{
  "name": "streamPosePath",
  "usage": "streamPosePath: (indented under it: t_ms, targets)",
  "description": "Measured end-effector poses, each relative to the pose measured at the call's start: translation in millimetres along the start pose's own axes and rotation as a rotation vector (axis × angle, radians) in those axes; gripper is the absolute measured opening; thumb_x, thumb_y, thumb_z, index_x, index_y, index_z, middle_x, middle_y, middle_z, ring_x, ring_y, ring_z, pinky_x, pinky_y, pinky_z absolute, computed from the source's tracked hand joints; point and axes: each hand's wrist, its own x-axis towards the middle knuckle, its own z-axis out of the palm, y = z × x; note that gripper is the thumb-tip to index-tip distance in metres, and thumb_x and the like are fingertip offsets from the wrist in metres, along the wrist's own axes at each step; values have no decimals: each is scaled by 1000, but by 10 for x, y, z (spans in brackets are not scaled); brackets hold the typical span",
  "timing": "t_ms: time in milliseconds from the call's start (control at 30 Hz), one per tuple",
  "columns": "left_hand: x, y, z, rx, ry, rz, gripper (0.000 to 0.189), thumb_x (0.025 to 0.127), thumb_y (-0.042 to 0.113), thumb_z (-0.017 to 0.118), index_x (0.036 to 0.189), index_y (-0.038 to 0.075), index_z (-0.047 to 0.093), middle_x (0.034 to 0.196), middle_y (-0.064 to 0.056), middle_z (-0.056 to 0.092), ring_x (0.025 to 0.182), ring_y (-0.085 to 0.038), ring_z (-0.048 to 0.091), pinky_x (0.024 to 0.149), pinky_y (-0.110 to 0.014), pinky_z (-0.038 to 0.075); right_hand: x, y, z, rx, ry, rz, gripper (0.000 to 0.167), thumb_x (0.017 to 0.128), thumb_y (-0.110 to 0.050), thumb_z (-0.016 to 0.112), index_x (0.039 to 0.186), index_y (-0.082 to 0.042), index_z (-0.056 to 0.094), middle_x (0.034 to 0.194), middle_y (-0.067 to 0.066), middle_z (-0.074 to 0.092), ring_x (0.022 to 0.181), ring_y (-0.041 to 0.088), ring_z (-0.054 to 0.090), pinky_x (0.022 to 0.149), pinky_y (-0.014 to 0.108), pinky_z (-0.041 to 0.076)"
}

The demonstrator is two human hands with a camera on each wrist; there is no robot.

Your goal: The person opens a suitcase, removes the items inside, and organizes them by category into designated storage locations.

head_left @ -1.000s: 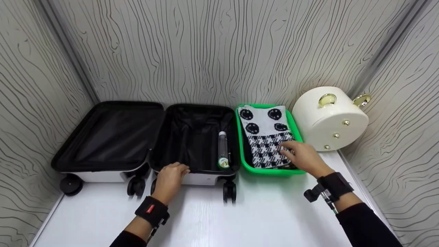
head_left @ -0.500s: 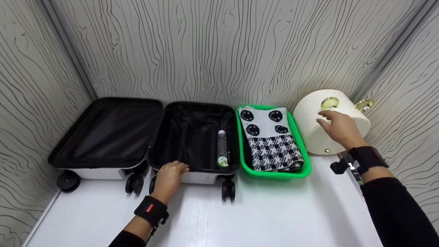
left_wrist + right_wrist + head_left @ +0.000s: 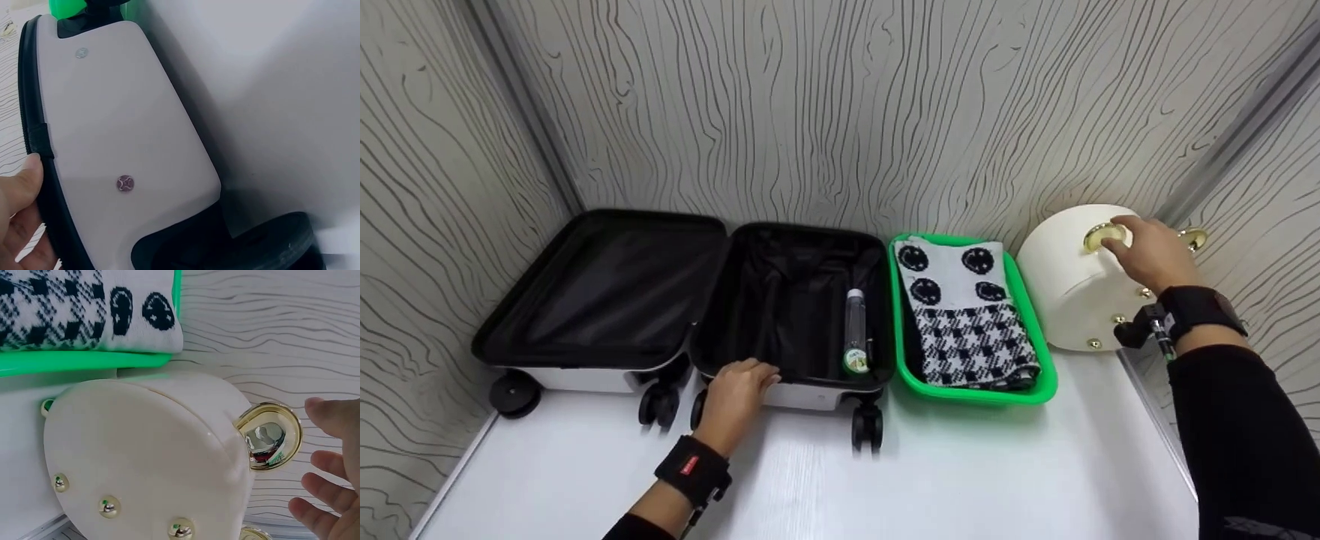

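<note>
My left hand [image 3: 739, 397] grips the front rim of the open suitcase [image 3: 787, 352]. In the left wrist view its thumb presses the black rim [image 3: 42, 185] above the white shell [image 3: 129, 124], other fingers curled behind. A clear bottle with a white cap [image 3: 856, 326] lies inside at the right. My right hand [image 3: 1156, 251] reaches over a cream rounded case [image 3: 1065, 285], close to its gold round fitting [image 3: 1102, 237]. In the right wrist view its fingers are spread, just apart from that gold fitting [image 3: 291, 433]; nothing is held.
A green basket [image 3: 900, 330] with folded patterned knitwear [image 3: 975, 337] stands between the suitcase and the cream case. The suitcase's other half [image 3: 615, 300] lies open at the left. Wood-grain walls [image 3: 780, 112] enclose the white table [image 3: 825, 487] on three sides.
My right hand has moved from the knitwear in the basket to the right and up, to the cream case's gold fitting. My left hand stays on the suitcase rim. The view has shifted slightly.
</note>
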Motion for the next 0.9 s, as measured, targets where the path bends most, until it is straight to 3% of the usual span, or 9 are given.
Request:
streamPosePath:
  t_ms: [267,433,533,633,700,800,900]
  targets:
    - [0,-3,4,-3,-6,-9,10,80,14,80,86,7,76,81,-2,70,73,-21,67,75,-39,56,253,-4,-21,16,-85,-7,57,106,-41,35,139,4,47,131,40,44,115,63,39,95,71,30]
    - [7,20,24,-6,-4,-12,9,81,15,79,86,8,76,80,-2,70,73,-20,66,76,-38,56,343,44,-21,42,-148,-41,53,106,-37,38,134,6,53,127,37,51,113,59,45,91,68,36]
    - [14,30,40,-6,8,-9,9,81,16,79,86,9,76,80,-1,70,73,-20,66,74,-37,56,348,100,-58,36,-173,-48,51,106,-35,40,131,8,54,119,36,57,86,49,56,74,56,45]
    - [3,28,57,-9,18,-3,9,81,16,80,86,9,76,79,0,69,72,-20,66,73,-36,56,337,162,-78,37,-181,-29,49,106,-32,41,132,8,54,109,35,61,63,35,49,60,43,39]
    - [-7,23,63,-7,24,-5,10,80,16,80,85,10,76,79,0,69,72,-20,66,72,-36,56,336,194,-70,41,-187,-16,50,106,-34,40,133,6,53,113,37,59,66,35,49,62,44,38]
    - [-15,10,65,0,33,-8,10,80,17,80,85,10,76,79,0,69,73,-20,66,73,-36,56,352,216,-21,65,-166,1,54,106,-39,38,133,4,55,124,38,52,85,45,54,70,51,40]
    - [-19,-10,61,5,31,-7,9,81,17,80,85,10,76,80,0,69,74,-20,66,74,-36,56,389,212,34,80,-137,16,54,106,-40,39,131,4,57,123,38,53,77,42,53,64,48,40]
